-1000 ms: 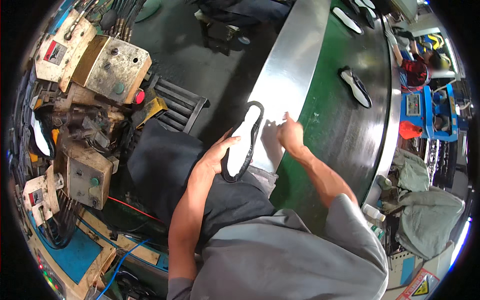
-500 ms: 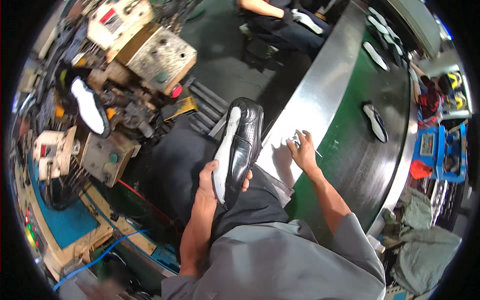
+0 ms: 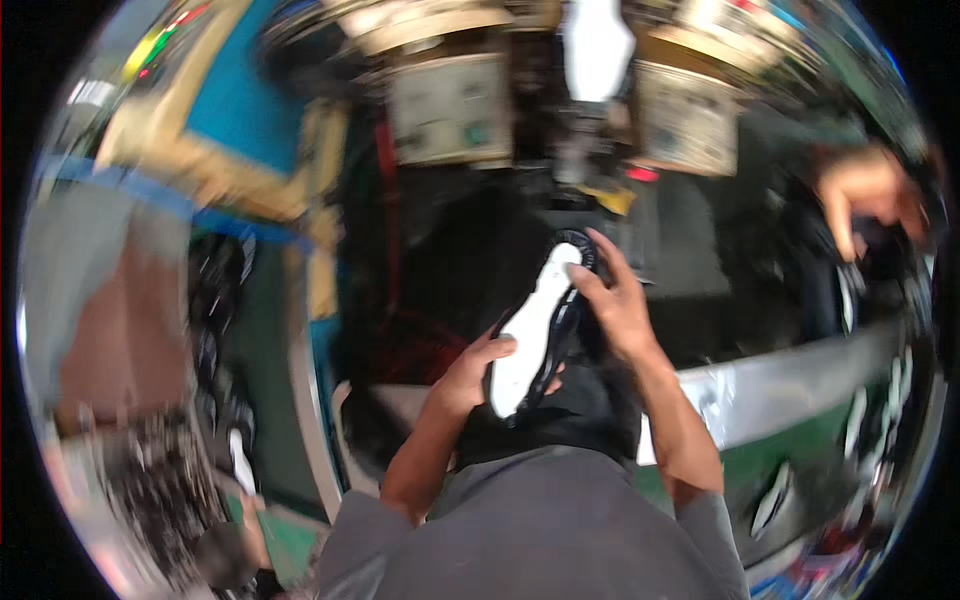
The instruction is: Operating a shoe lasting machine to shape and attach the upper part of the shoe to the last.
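A black shoe upper [image 3: 535,325] lies in front of my body with its white underside turned up, slanting toward the upper right. Around its near end my left hand [image 3: 474,374] is closed, the thumb pressing on the white surface. At the far end my right hand [image 3: 615,300] grips the dark edge, its thumb against the white face and its fingers round the rim. Straight ahead, another shoe [image 3: 597,50] with a white underside sits in a machine [image 3: 450,108], blurred by motion.
On the right runs a metal ledge [image 3: 790,395] beside a green conveyor with several shoes, one of them a shoe [image 3: 773,500] lying apart. A person [image 3: 870,190] works at the far right. More dark shoes [image 3: 205,350] and another person's arm [image 3: 255,530] show at the left.
The view has swung left toward the machine. My right hand has left the metal ledge and taken hold of the shoe upper, whose white underside now faces up.
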Demonstrator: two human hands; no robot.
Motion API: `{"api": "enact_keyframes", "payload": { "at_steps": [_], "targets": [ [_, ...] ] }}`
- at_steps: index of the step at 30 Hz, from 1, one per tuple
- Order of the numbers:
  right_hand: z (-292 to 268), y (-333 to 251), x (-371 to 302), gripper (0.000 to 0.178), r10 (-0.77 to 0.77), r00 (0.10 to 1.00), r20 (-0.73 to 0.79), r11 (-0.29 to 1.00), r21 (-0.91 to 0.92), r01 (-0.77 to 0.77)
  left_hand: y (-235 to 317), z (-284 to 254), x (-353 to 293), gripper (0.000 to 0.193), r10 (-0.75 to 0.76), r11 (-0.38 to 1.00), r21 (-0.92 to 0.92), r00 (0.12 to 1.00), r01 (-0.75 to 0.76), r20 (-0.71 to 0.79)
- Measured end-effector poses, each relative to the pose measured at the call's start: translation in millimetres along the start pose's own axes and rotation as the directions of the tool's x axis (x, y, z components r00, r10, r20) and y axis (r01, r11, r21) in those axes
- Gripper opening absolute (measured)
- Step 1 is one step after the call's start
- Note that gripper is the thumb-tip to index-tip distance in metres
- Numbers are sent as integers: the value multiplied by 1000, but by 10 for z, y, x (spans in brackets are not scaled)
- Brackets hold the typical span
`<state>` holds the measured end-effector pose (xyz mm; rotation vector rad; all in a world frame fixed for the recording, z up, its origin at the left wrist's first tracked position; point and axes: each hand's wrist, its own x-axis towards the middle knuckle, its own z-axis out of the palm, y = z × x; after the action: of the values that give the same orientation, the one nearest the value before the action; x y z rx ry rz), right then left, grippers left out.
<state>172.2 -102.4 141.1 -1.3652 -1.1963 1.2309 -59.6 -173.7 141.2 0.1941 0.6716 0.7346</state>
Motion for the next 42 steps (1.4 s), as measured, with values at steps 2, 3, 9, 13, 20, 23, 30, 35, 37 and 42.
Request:
{"api": "enact_keyframes", "payload": {
  "at_steps": [2, 3, 9, 13, 20, 23, 30, 35, 37, 42],
  "targets": [
    [230, -2, -4, 65, 242, 937, 254, 957, 94, -273, 48, -659, -338, 86, 107, 987, -112, 993, -113, -58],
    [279, 215, 12, 59, 209, 939, 272, 966, 90, -241, 139, -817, -515, 88, 175, 980, -62, 965, -191, -196],
    [363, 907, -22, 40, 285, 892, 351, 957, -156, -244, 568, -2630, -2212, 105, 617, 782, 608, 311, -138, -723],
    [60, 784, -47, 35, 352, 896, 271, 926, 38, -375, 530, -3565, -2935, 108, 760, 409, 585, 94, 700, -643],
    [320, 824, 0, 36, 367, 872, 324, 906, 87, -414, 670, -4376, -4078, 39, 619, -152, 482, 463, 863, -634],
    [399, 855, 3, 37, 364, 874, 321, 900, 118, -419, 1196, -4031, -2846, 35, 909, -55, 735, 339, 676, -244],
    [260, 1079, -15, 41, 369, 865, 339, 873, 192, -448, 2159, -591, 545, 52, 773, -205, 979, 612, -8, 167],
    [159, 1050, -79, 41, 326, 889, 321, 844, 325, -426, 2703, 870, 2247, 54, 704, 374, 767, 698, -521, 131],
    [76, 1032, -89, 42, 336, 897, 289, 798, 419, -433, 2778, 1327, 2709, 50, 522, 711, 534, 853, -457, 35],
    [-8, 1040, -35, 41, 305, 917, 259, 738, 544, -399, 2935, 1512, 3050, 46, 335, 800, 477, 930, -364, 149]
  ]
}}
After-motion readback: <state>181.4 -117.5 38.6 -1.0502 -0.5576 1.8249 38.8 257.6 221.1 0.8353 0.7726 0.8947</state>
